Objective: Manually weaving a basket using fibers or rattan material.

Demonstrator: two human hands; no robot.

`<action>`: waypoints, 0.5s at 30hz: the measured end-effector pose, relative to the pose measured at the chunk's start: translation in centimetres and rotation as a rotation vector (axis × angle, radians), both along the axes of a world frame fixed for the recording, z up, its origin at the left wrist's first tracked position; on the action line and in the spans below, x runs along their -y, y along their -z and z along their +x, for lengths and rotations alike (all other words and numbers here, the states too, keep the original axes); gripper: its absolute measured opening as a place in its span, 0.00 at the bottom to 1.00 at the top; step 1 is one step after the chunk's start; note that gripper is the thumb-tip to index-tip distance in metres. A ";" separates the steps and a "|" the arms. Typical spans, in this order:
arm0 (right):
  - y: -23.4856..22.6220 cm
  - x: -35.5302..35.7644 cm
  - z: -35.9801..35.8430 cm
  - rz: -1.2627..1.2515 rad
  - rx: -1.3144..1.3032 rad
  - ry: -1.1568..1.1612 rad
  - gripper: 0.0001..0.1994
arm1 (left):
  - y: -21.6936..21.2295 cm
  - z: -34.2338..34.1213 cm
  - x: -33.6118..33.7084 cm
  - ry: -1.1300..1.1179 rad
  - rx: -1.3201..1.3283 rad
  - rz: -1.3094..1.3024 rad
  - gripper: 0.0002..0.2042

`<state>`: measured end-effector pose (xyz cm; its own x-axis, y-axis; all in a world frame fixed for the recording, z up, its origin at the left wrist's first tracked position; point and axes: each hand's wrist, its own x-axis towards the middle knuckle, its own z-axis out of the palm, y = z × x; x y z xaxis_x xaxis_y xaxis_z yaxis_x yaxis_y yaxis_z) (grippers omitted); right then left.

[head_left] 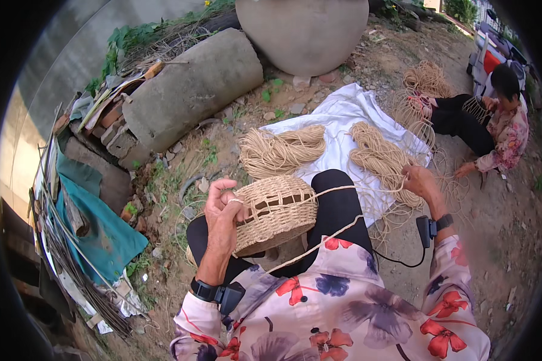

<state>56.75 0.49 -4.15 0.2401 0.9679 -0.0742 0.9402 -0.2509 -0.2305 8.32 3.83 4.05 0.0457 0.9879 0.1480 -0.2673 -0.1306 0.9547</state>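
Note:
A round woven basket of tan cord rests on its side between my thighs, with a band of open gaps partway along its wall. My left hand grips the basket at its left edge, fingers curled and thumb on the weave. Out to the right, my right hand pinches a strand of tan cord, which runs taut back to the basket. A second length of cord crosses my lap below it. Just beyond my right hand lies a loose hank of cord.
A white cloth on the dirt carries another cord hank. At far right a co-worker sits by more cord and a parked vehicle. A concrete pipe, teal sheet and sticks lie left.

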 end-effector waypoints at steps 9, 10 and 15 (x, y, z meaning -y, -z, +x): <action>-4.9 0.0 -11.2 0.243 -0.448 -0.209 0.16 | -2.8 -7.5 0.5 0.064 -0.573 -0.088 0.12; -5.6 -0.5 -13.0 0.320 -0.550 -0.259 0.14 | -3.6 -7.2 0.9 0.062 -0.573 -0.091 0.12; -9.2 -2.2 -26.1 0.677 -0.720 -0.824 0.24 | -6.9 -3.7 3.7 0.233 -0.107 0.050 0.16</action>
